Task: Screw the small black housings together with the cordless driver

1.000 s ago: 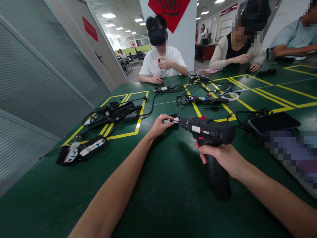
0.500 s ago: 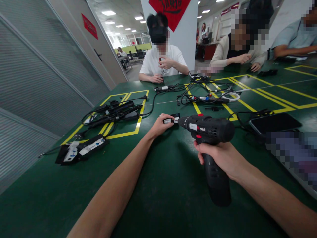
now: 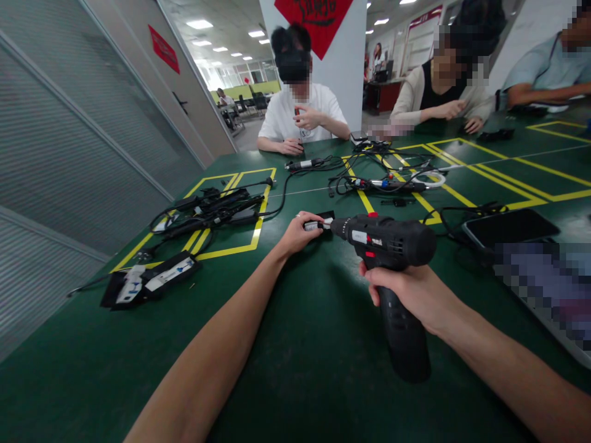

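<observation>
In the head view my right hand [image 3: 401,286] is wrapped round the grip of a black cordless drill [image 3: 390,239] with red buttons. Its chuck points left, and the bit's tip reaches a small black piece with a white label [image 3: 329,216] on the green table. My left hand [image 3: 301,232] pinches that labelled piece and holds it against the tabletop. The fingers hide part of the piece, and whether the bit is seated in a screw cannot be made out.
Black power cords and bars [image 3: 217,206] lie in a taped rectangle at left, with black packets [image 3: 152,280] nearer me. Cables and a screwdriver-like tool [image 3: 390,184] lie beyond the drill. A dark tablet-like device [image 3: 510,227] rests at right. Several people sit across the table [image 3: 295,369].
The whole view has shifted very slightly. Both hands, the drill and the labelled piece keep almost the same positions.
</observation>
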Motion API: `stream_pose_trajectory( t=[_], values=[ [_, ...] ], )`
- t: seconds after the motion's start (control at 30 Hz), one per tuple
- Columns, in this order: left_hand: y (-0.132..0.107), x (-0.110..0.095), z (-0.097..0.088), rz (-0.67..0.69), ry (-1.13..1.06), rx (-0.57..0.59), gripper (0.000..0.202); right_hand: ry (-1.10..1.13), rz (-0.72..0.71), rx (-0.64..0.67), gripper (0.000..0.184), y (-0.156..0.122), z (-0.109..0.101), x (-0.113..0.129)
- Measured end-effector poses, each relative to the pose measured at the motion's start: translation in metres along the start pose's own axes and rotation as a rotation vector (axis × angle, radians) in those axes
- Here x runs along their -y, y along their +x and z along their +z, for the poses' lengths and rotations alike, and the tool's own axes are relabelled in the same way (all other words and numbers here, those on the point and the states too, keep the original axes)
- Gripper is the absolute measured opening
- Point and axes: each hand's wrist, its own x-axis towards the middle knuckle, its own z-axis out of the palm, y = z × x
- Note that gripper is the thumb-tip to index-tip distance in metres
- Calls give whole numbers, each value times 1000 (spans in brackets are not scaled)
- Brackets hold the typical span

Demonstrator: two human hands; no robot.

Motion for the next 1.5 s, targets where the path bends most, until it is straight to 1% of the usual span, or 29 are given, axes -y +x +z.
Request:
stream_pose_trajectory(
  t=[0.17,0.37,0.63,0.87,1.07,1.3,1.5],
  values=[
    [0,-2,-1,-8,-1,-3,26,-39,-16,18,8,1,-6,-9],
    [-1,-1,-1,-17,-12,1,27,-97,-54,38,8,2,-8,-15],
    [0,5,1,6,-13,-6,26,-118,-57,30,8,1,-9,-15],
    [1,7,1,-5,-25,1,27,-65,-75,21,4,1,-7,-14],
    [0,6,0,-34,-43,9,27,-113,-63,23,11,1,-9,-15],
    [0,5,0,-52,-67,-1,25,-73,-78,53,6,4,-10,-17],
    [0,5,-1,-45,-74,0,25,-65,-84,55,7,4,-11,-19]
  ],
)
